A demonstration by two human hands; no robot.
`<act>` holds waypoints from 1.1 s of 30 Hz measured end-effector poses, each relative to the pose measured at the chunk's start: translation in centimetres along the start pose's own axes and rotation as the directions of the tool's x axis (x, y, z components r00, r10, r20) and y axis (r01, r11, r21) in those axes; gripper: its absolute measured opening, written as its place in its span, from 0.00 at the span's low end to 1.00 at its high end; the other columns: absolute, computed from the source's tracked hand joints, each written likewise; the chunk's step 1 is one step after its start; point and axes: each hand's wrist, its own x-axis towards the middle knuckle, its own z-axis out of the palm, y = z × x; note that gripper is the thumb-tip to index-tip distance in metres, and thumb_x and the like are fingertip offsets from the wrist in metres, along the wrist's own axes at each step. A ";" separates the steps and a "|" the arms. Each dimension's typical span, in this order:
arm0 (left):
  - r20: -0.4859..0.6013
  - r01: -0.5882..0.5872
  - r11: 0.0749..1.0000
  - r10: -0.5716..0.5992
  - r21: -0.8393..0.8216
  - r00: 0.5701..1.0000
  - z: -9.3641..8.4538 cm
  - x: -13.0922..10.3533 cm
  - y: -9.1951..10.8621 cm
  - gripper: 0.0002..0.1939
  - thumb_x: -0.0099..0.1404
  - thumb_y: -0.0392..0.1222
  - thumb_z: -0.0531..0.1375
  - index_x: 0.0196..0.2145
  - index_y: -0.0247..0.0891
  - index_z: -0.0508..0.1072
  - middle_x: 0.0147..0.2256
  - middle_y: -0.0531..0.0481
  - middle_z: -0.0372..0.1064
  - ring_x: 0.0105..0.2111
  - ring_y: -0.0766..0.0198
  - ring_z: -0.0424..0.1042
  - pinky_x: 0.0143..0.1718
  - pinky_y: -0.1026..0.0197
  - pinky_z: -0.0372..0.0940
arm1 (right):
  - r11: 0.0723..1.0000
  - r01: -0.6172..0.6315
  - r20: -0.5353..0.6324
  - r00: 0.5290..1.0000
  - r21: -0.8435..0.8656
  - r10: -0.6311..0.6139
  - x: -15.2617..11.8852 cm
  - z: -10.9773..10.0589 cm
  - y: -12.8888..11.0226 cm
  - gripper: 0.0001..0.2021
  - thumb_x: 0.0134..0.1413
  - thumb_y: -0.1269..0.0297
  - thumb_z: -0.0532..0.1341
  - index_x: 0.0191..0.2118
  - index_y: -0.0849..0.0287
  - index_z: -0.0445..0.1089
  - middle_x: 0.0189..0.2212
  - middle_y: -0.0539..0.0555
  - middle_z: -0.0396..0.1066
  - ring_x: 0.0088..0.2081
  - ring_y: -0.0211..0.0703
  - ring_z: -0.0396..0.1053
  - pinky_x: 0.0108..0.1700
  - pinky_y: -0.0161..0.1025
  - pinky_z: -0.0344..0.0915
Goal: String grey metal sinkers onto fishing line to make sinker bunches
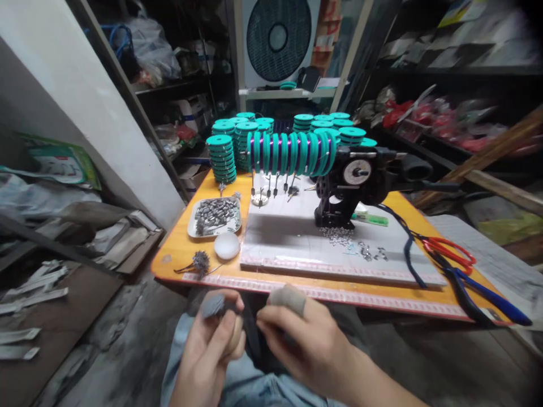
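Observation:
Both my hands are over my lap, just in front of the table's near edge. My left hand (218, 336) is closed, its fingers curled in, with a grey covering on one fingertip. Close beside it, my right hand (307, 339) is closed in a pinch, with a grey wrap (288, 299) round its index finger. What either hand grips, if anything, is too blurred to make out. Beyond them a row of teal spools (292, 154) sits on a black winding machine (335, 195), with several small dark pieces hanging below on thin lines.
Left on the orange table (169, 257) are a tray (190, 226) of metal cylinders, a white round dish (227, 247) and a spiky grey cluster (201, 263). Small metal bits (337, 236) lie on the board. At right are blue-handled pliers (494, 297) and red-handled scissors (452, 249). Spool stacks (221, 158) stand behind.

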 end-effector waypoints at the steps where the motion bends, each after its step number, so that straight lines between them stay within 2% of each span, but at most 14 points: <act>1: 0.036 0.015 0.999 -0.013 -0.032 0.999 0.1 0.2 0.0 0.15 0.60 0.51 0.70 0.38 0.42 0.74 0.24 0.57 0.64 0.18 0.76 0.51 0.19 0.70 0.49 | 0.998 -0.059 -0.061 0.996 0.013 0.060 -0.1 0.0 0.0 0.10 0.64 0.77 0.55 0.42 0.62 0.73 0.29 0.55 0.70 0.30 0.43 0.65 0.31 0.38 0.66; 4: 0.096 0.082 0.984 -0.067 -0.158 0.993 0.6 0.7 -0.4 0.16 0.61 0.52 0.69 0.38 0.37 0.76 0.25 0.56 0.60 0.21 0.74 0.54 0.23 0.69 0.56 | 0.956 -0.256 -0.203 0.938 0.141 0.281 0.1 0.6 0.1 0.06 0.63 0.74 0.59 0.38 0.59 0.73 0.29 0.53 0.70 0.31 0.41 0.68 0.33 0.36 0.67; 6: 0.098 0.123 0.968 -0.104 -0.217 0.990 1.0 0.8 -1.0 0.16 0.60 0.51 0.70 0.36 0.36 0.76 0.28 0.54 0.63 0.22 0.74 0.54 0.22 0.69 0.55 | 0.908 -0.346 -0.228 0.889 0.237 0.398 0.3 1.1 0.2 0.06 0.63 0.73 0.61 0.37 0.58 0.74 0.29 0.51 0.71 0.31 0.40 0.69 0.34 0.35 0.69; 9: 0.083 0.121 0.958 -0.103 -0.260 0.991 1.5 0.9 -2.0 0.15 0.60 0.49 0.71 0.37 0.37 0.75 0.29 0.55 0.65 0.21 0.76 0.54 0.21 0.70 0.54 | 0.854 -0.416 -0.230 0.839 0.314 0.493 0.7 1.8 0.3 0.05 0.60 0.72 0.64 0.35 0.56 0.77 0.28 0.51 0.73 0.32 0.41 0.71 0.36 0.37 0.72; 12: 0.108 0.080 0.972 -0.057 -0.221 0.993 1.7 0.9 -2.5 0.14 0.62 0.50 0.68 0.39 0.38 0.74 0.25 0.56 0.66 0.20 0.73 0.58 0.22 0.68 0.59 | 0.754 -0.445 -0.168 0.798 0.483 0.579 0.9 2.4 0.3 0.04 0.60 0.69 0.66 0.36 0.56 0.80 0.29 0.52 0.74 0.27 0.40 0.73 0.29 0.37 0.74; 14: 0.104 0.021 0.991 -0.008 -0.133 0.995 1.9 0.9 -2.4 0.15 0.63 0.52 0.67 0.38 0.39 0.73 0.23 0.55 0.67 0.21 0.69 0.63 0.25 0.65 0.63 | 0.616 -0.450 -0.078 0.764 0.646 0.640 0.9 2.5 0.2 0.05 0.61 0.65 0.66 0.37 0.57 0.80 0.30 0.52 0.73 0.21 0.37 0.72 0.20 0.34 0.72; 16: 0.075 -0.035 0.999 0.037 -0.026 0.997 2.2 0.8 -2.1 0.15 0.63 0.53 0.67 0.37 0.39 0.73 0.24 0.55 0.68 0.23 0.66 0.66 0.27 0.64 0.65 | 0.505 -0.452 -0.005 0.742 0.735 0.671 0.9 2.5 0.0 0.06 0.61 0.64 0.65 0.35 0.58 0.79 0.27 0.51 0.71 0.17 0.36 0.72 0.15 0.33 0.68; 18: 0.040 -0.060 0.997 0.058 0.053 0.998 2.5 0.6 -1.9 0.16 0.63 0.54 0.66 0.38 0.38 0.73 0.25 0.54 0.68 0.24 0.66 0.66 0.27 0.64 0.64 | 0.482 -0.471 0.027 0.736 0.739 0.677 1.1 2.4 -0.1 0.05 0.61 0.65 0.66 0.33 0.58 0.78 0.22 0.48 0.70 0.16 0.39 0.73 0.15 0.32 0.68; 20: 0.033 -0.059 0.995 0.056 0.079 0.998 2.7 0.4 -1.9 0.17 0.63 0.54 0.66 0.39 0.38 0.73 0.26 0.54 0.68 0.24 0.67 0.64 0.26 0.64 0.63 | 0.488 -0.490 0.048 0.740 0.722 0.671 1.1 2.3 -0.3 0.05 0.60 0.67 0.65 0.32 0.58 0.76 0.18 0.47 0.69 0.15 0.39 0.73 0.15 0.32 0.67; 23: 0.041 -0.055 0.998 0.054 0.021 0.998 2.5 0.4 -2.0 0.16 0.64 0.54 0.66 0.37 0.39 0.71 0.23 0.57 0.64 0.22 0.68 0.61 0.24 0.65 0.61 | 0.534 -0.474 0.018 0.760 0.700 0.650 1.0 2.1 -0.3 0.05 0.62 0.68 0.63 0.33 0.57 0.76 0.17 0.47 0.71 0.15 0.39 0.72 0.18 0.33 0.69; 25: 0.065 -0.040 0.998 0.043 -0.058 0.997 2.1 0.5 -2.1 0.15 0.65 0.53 0.65 0.33 0.40 0.67 0.20 0.59 0.60 0.20 0.70 0.58 0.23 0.67 0.58 | 0.648 -0.448 -0.070 0.788 0.616 0.612 0.7 2.1 -0.3 0.05 0.62 0.69 0.64 0.35 0.57 0.77 0.20 0.49 0.74 0.21 0.40 0.74 0.25 0.37 0.72; 28: 0.101 -0.033 0.990 0.047 -0.141 0.994 1.4 0.6 -2.0 0.16 0.68 0.50 0.64 0.30 0.39 0.64 0.19 0.61 0.55 0.20 0.72 0.54 0.23 0.68 0.54 | 0.834 -0.401 -0.243 0.826 0.379 0.508 0.0 2.1 -0.1 0.04 0.58 0.71 0.67 0.37 0.56 0.80 0.29 0.53 0.76 0.32 0.43 0.74 0.34 0.40 0.73; 30: 0.118 -0.030 0.987 0.050 -0.160 0.992 1.1 0.6 -1.8 0.17 0.69 0.49 0.62 0.29 0.39 0.62 0.18 0.61 0.53 0.19 0.72 0.51 0.22 0.69 0.52 | 0.883 -0.384 -0.285 0.844 0.269 0.454 -0.5 2.1 0.0 0.06 0.57 0.73 0.67 0.38 0.56 0.80 0.32 0.53 0.74 0.34 0.43 0.72 0.36 0.41 0.71; 33: 0.147 0.008 0.984 0.018 -0.176 0.989 0.8 0.4 -1.6 0.18 0.70 0.48 0.62 0.27 0.39 0.61 0.18 0.61 0.51 0.19 0.73 0.50 0.21 0.68 0.50 | 0.910 -0.365 -0.266 0.874 0.194 0.407 -0.9 2.2 0.1 0.07 0.58 0.75 0.66 0.40 0.57 0.78 0.32 0.53 0.72 0.35 0.43 0.70 0.38 0.42 0.69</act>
